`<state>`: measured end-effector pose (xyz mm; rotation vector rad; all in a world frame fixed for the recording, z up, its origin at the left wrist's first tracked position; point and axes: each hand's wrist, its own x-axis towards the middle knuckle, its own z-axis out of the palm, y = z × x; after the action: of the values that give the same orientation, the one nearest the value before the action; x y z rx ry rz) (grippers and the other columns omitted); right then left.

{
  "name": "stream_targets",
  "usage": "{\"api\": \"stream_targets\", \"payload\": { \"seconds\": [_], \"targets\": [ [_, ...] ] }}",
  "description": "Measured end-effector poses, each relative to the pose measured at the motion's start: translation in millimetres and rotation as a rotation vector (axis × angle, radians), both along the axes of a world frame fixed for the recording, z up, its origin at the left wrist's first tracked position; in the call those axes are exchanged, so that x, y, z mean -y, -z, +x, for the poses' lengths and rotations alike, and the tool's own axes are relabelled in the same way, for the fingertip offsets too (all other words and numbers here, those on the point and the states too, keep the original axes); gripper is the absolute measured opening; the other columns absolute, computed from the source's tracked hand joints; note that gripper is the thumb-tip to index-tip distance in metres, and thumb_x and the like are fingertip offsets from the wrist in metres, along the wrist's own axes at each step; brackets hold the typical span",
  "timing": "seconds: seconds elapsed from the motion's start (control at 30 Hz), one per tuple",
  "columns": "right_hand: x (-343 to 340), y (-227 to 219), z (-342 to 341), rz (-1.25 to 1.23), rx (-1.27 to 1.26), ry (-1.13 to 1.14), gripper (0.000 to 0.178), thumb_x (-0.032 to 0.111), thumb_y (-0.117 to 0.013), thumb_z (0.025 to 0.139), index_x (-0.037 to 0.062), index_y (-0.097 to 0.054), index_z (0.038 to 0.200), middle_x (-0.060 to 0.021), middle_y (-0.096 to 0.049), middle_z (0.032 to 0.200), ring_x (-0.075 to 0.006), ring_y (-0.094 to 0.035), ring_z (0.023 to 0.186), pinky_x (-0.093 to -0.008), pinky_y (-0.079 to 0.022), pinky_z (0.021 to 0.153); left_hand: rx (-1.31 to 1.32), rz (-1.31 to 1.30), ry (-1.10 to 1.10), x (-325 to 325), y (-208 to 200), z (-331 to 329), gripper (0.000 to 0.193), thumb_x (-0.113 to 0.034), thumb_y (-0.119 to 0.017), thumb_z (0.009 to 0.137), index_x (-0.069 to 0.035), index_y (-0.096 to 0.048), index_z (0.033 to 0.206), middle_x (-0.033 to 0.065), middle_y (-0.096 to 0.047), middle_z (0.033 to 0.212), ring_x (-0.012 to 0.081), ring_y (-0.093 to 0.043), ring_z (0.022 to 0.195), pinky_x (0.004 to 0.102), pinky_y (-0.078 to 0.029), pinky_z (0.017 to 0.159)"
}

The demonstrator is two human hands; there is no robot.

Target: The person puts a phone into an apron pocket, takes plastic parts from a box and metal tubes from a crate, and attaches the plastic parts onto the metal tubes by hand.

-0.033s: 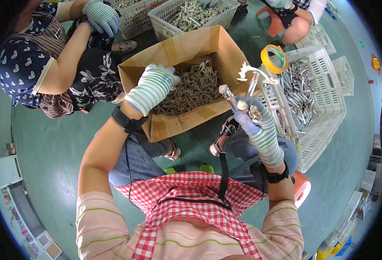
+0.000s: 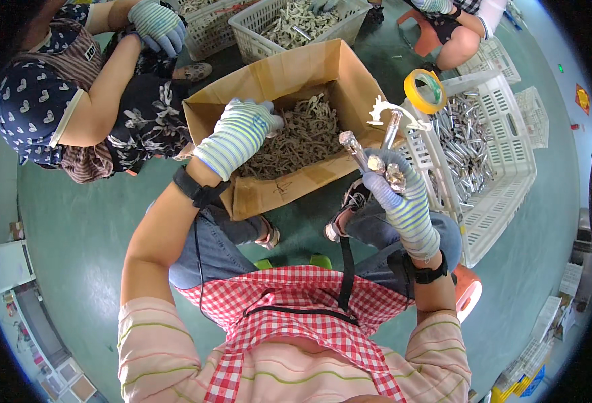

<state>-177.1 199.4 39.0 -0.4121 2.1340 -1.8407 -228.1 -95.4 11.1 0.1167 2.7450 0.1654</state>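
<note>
My left hand (image 2: 243, 129), in a striped knit glove, reaches into an open cardboard box (image 2: 289, 188). Its fingers are bent together, and what they hold, if anything, is hidden. Small twisted grey-brown pieces (image 2: 296, 144) fill the bottom of the box beneath it. My right hand (image 2: 403, 195), gloved alike, is closed around several shiny silver tubes (image 2: 355, 151) at the right of the box. Their ends look crumpled and whitish. Across the tip of one tube lies a white, curved, toothed piece (image 2: 407, 117); whether it is fixed there I cannot tell.
A white plastic crate (image 2: 511, 151) of silver tubes stands at right, with a yellow tape roll (image 2: 425, 91) at its near corner. Beyond the box, another crate (image 2: 249, 47) holds pale pieces. A co-worker with gloved hands (image 2: 158, 25) sits at left; another person (image 2: 457, 40) sits far right.
My left hand has shifted very slightly to the right over the box. A gloved hand at the far crate has also moved a little. My right hand stays where it was.
</note>
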Motion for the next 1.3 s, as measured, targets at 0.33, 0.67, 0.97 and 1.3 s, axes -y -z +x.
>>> {"api": "stream_targets", "payload": {
  "seconds": [0.33, 0.67, 0.97, 1.3],
  "targets": [
    [2, 0, 4, -0.012, -0.01, 0.011, 0.028, 0.007, -0.068, 0.085, 0.0061, -0.064, 0.113, 0.0002, -0.065, 0.098, -0.0074, -0.058, 0.089, -0.0245, -0.048, 0.081, -0.118, 1.025, -0.033, 11, 9, 14, 0.048, 0.001, -0.067, 0.085, 0.0, -0.054, 0.131, 0.0046, -0.062, 0.121, 0.0101, -0.055, 0.106, 0.0298, -0.048, 0.091],
    [2, 3, 3, 0.001, -0.004, 0.008, 0.028, 0.006, -0.067, 0.086, 0.0061, -0.063, 0.113, 0.0008, -0.064, 0.097, -0.0065, -0.057, 0.088, -0.0231, -0.047, 0.08, 0.041, 0.909, -0.304, 19, 17, 10, 0.03, -0.023, -0.064, 0.094, 0.0, -0.066, 0.113, 0.0017, -0.068, 0.089, 0.0082, -0.057, 0.081, 0.0278, -0.049, 0.076],
    [4, 4, -2, 0.002, -0.038, 0.006, 0.029, 0.004, -0.068, 0.085, 0.006, -0.063, 0.113, -0.0007, -0.065, 0.099, -0.0079, -0.058, 0.09, -0.0242, -0.047, 0.081, 0.033, 0.85, -0.281, 6, -7, 21, 0.031, -0.026, -0.047, 0.101, -0.004, -0.055, 0.12, 0.0045, -0.065, 0.087, 0.0185, -0.064, 0.061, 0.0295, -0.056, 0.056],
    [2, 7, -2, 0.066, -0.148, 0.005, 0.028, 0.005, -0.068, 0.084, 0.0057, -0.064, 0.111, -0.0041, -0.065, 0.101, -0.0132, -0.06, 0.091, -0.0278, -0.047, 0.083, 0.385, 1.704, -0.231, -19, -18, 37, 0.035, -0.014, -0.054, 0.098, 0.002, -0.049, 0.129, 0.0089, -0.06, 0.114, 0.0189, -0.061, 0.108, 0.0339, -0.054, 0.092]
  ]
}}
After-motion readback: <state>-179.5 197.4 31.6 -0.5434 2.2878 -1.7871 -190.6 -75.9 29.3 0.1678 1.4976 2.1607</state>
